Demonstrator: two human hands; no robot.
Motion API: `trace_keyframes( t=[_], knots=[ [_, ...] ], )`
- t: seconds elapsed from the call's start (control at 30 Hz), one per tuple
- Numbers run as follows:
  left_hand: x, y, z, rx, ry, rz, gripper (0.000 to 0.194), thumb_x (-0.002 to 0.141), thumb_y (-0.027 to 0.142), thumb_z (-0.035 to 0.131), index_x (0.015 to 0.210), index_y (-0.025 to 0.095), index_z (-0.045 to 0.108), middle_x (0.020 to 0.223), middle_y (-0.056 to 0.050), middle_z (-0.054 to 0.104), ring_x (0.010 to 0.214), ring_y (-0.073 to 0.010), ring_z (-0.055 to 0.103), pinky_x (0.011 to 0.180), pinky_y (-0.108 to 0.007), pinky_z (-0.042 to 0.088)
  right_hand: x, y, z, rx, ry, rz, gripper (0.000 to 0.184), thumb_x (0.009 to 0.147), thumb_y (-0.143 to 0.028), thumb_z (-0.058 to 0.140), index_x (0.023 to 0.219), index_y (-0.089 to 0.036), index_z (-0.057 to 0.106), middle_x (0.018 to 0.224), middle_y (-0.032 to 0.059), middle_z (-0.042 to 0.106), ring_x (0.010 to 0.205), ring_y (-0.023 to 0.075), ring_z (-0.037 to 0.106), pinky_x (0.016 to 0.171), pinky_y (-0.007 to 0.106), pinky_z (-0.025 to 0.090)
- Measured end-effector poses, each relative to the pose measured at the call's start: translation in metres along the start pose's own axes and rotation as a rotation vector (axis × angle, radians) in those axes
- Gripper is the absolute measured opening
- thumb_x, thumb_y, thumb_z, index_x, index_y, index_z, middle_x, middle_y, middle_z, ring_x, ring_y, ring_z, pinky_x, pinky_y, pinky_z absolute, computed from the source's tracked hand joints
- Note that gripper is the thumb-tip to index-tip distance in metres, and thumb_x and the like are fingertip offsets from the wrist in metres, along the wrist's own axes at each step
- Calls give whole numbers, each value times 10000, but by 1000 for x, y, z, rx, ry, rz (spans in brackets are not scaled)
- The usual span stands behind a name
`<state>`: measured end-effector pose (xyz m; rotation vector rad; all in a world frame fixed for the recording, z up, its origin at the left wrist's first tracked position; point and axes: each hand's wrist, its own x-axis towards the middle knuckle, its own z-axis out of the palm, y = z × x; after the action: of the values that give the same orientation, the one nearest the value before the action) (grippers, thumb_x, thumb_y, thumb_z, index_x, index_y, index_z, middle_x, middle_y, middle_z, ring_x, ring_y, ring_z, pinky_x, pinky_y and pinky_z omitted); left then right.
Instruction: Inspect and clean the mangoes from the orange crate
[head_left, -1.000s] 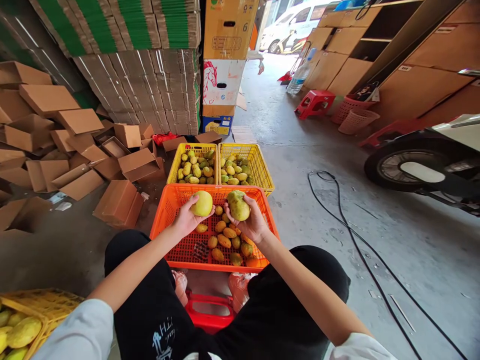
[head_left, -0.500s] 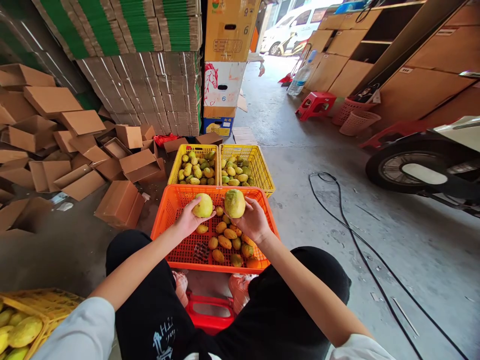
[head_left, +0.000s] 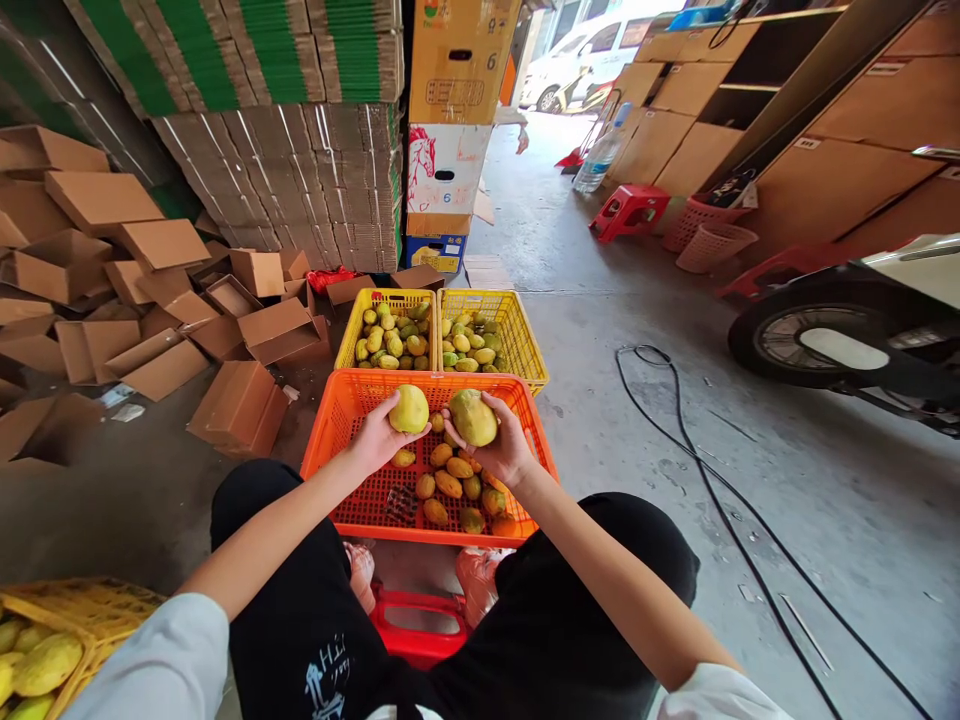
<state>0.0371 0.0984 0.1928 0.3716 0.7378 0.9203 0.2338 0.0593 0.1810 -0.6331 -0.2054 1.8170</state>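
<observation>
My left hand (head_left: 380,436) is closed around a yellow-green papaya (head_left: 410,409), its rounded end facing up. A greener papaya with brownish patches (head_left: 474,418) sits in my right hand (head_left: 507,440), thumb over the top and fingers beneath. Both fruits are held side by side, a small gap apart, above an orange plastic crate (head_left: 322,440). Inside that crate lie several smaller orange-yellow papayas (head_left: 448,484), mostly toward its right half. A dark patch at the crate's bottom left is too unclear to name.
Beyond the orange crate stand two yellow crates (head_left: 541,360) of green-yellow papayas. Another yellow crate (head_left: 112,610) with larger fruit is at lower left. Cardboard boxes (head_left: 236,405) litter the left floor. A black cable (head_left: 694,450) and a motorcycle wheel (head_left: 795,335) are on the right.
The right-hand papaya has tilted and turned, showing more of its side, and moved slightly right and down. The left-hand papaya has shifted slightly right.
</observation>
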Motion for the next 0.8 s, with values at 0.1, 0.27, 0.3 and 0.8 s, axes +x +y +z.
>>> trace_keyframes(
  t=[0.1, 0.27, 0.3, 0.8],
  knots=[
    [2, -2, -4, 70, -4, 17, 134, 877, 234, 646, 986, 157, 636, 914, -83, 712, 942, -232, 709, 896, -396, 588, 0, 0, 1, 16, 18, 55, 192, 843, -317, 664, 997, -207, 634, 917, 60, 765, 834, 198, 740, 689, 307, 643],
    [6, -3, -6, 71, 43, 32, 104, 890, 225, 649, 971, 163, 632, 933, -69, 707, 869, -190, 705, 794, -319, 601, -2, 0, 6, 15, 35, 35, 159, 893, -340, 606, 980, -211, 641, 888, 55, 767, 792, 179, 734, 665, 277, 630],
    [6, -3, -6, 63, 55, 34, 101, 891, 225, 650, 968, 163, 628, 930, -68, 706, 858, -183, 704, 785, -309, 601, -2, 0, 7, 26, 37, 28, 186, 896, -363, 600, 992, -210, 643, 889, 61, 767, 817, 198, 739, 683, 304, 637],
    [-4, 10, 12, -116, 87, 25, 207, 946, 254, 460, 1015, 147, 624, 969, -119, 711, 974, -263, 711, 901, -462, 594, -3, -4, 8, 110, 41, -55, 205, 828, -336, 696, 977, -223, 615, 844, 43, 747, 813, 242, 733, 737, 409, 654]
  ],
)
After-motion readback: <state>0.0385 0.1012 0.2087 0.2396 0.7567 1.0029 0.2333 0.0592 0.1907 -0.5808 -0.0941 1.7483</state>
